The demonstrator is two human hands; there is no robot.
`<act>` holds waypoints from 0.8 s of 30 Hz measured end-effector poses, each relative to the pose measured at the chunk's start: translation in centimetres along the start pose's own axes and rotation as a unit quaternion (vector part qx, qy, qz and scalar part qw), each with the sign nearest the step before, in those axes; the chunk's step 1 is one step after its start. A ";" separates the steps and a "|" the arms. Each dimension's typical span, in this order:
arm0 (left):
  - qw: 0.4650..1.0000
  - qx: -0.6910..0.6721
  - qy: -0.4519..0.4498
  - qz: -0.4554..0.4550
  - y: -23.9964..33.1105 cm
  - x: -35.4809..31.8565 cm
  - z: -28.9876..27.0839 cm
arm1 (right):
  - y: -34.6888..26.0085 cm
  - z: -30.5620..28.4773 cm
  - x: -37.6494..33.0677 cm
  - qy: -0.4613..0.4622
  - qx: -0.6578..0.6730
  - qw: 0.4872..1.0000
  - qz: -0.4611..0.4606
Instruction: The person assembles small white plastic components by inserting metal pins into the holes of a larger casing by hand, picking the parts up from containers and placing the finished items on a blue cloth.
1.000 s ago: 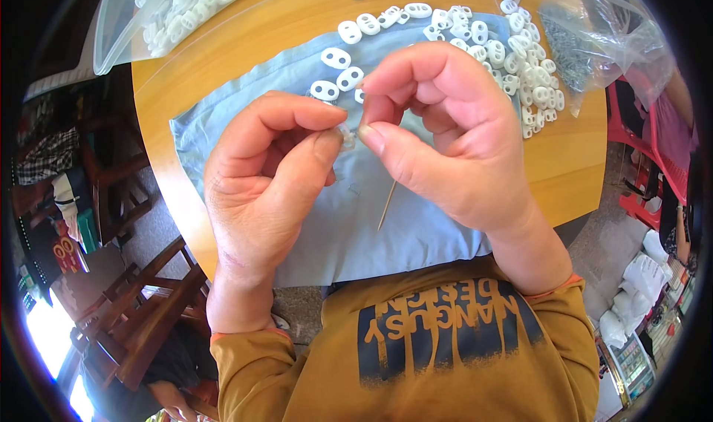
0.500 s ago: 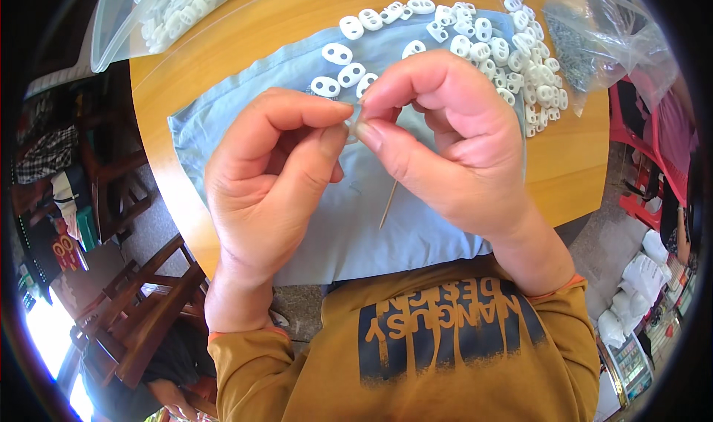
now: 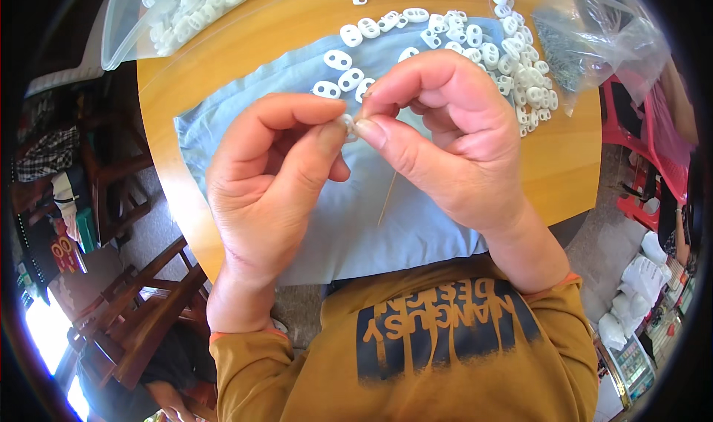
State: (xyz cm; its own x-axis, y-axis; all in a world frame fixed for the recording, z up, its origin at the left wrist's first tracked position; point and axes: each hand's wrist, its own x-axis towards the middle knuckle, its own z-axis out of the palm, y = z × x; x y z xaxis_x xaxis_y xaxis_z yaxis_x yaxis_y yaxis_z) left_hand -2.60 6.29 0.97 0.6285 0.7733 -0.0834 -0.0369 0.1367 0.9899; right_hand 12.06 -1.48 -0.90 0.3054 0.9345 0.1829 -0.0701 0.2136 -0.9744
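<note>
My left hand [image 3: 271,177] and my right hand [image 3: 445,136] meet fingertip to fingertip above a light blue cloth [image 3: 371,221]. Between the thumbs and forefingers they pinch a small white plastic piece [image 3: 347,125], mostly hidden by the fingers. A thin pale stick or thread [image 3: 386,199] hangs down below the right hand. Several white two-hole plastic pieces [image 3: 349,77] lie on the cloth just beyond the hands.
A round wooden table [image 3: 579,169] carries the cloth. A pile of white pieces [image 3: 520,73] lies at the right, next to a clear bag of small metal parts [image 3: 587,36]. Another clear bag of white pieces [image 3: 186,6] sits far left. Wooden chairs [image 3: 141,311] stand lower left.
Both hands have stayed together over the cloth, with only slight shifts of the fingers around the small white piece.
</note>
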 end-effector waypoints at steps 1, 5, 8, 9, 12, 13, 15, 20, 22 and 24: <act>1.000 -0.012 0.002 0.002 0.1 0.0 0.1 | -0.2 0.0 -0.1 0.002 0.007 1.000 -0.002; 0.999 -0.048 -0.001 0.021 0.9 -0.6 0.2 | -0.7 0.2 -0.2 -0.007 -0.033 0.995 -0.099; 0.998 -0.048 -0.001 0.039 2.0 -1.5 0.7 | -2.1 0.4 -0.7 -0.001 -0.033 0.991 -0.128; 0.998 -0.045 -0.005 0.045 2.4 -1.8 0.9 | -2.5 0.4 -1.0 -0.006 -0.025 0.991 -0.135; 0.998 -0.023 -0.018 0.059 3.6 -3.4 1.7 | -3.6 0.8 -2.0 0.015 -0.023 0.984 -0.175; 0.998 -0.026 -0.019 0.062 3.8 -3.9 2.1 | -3.8 0.8 -2.5 0.040 -0.030 0.978 -0.201; 0.996 -0.033 -0.029 0.082 4.0 -5.1 2.9 | -4.6 0.7 -3.8 0.045 -0.027 0.976 -0.211; 0.991 -0.015 -0.043 0.127 3.7 -8.6 5.2 | -5.7 0.4 -7.8 0.061 -0.062 0.965 -0.249; 0.990 0.001 -0.045 0.134 3.5 -9.8 6.5 | -6.1 -0.1 -9.8 0.069 -0.054 0.967 -0.240; 0.990 -0.001 -0.063 0.126 3.2 -11.0 7.4 | -6.2 -0.5 -11.8 0.077 -0.045 0.969 -0.232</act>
State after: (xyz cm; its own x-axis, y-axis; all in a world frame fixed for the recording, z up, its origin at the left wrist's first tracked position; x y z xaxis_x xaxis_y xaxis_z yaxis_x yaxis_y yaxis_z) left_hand -3.85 -6.34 5.90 0.6903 0.7002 0.1821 -0.2072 -0.0499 0.9770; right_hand 9.39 -14.00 2.88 0.4230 0.6887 0.5889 0.1893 0.5684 -0.8006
